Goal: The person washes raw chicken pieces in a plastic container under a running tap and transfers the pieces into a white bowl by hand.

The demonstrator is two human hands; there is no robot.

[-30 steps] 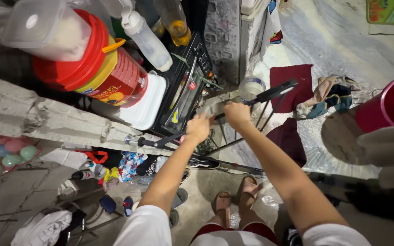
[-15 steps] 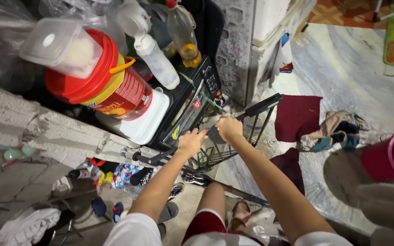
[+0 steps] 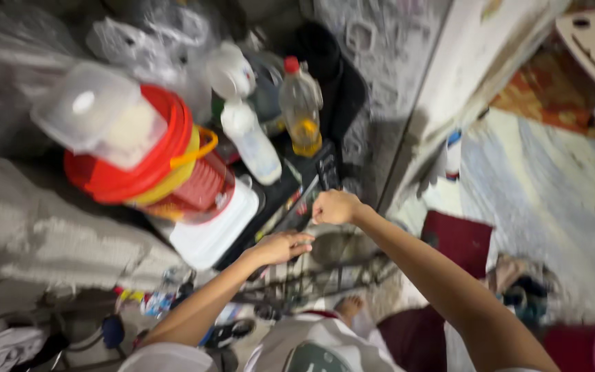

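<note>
The frame is blurred by motion. My right hand (image 3: 335,207) is closed into a fist at the front corner of a black countertop oven (image 3: 309,180), beside its silver door handle. The blur hides whether anything is inside the fist. My left hand (image 3: 281,246) lies lower, fingers stretched out flat against the oven's front edge, holding nothing that I can see. Below both hands stands a black wire-frame rack (image 3: 325,275), apart from my right hand. My foot (image 3: 347,305) shows under it.
A red-lidded tub (image 3: 147,169) with a clear plastic box (image 3: 98,110) on top stands left of the oven, on a white container (image 3: 209,231). A white pump bottle (image 3: 248,141) and an oil bottle (image 3: 302,114) stand behind. Dark red mats (image 3: 457,238), cloths and shoes lie on the floor.
Both hands have come off the black frame's handle bar. My right hand rose to the oven's corner, my left flattened on its front. The view swung upward and blurred.
</note>
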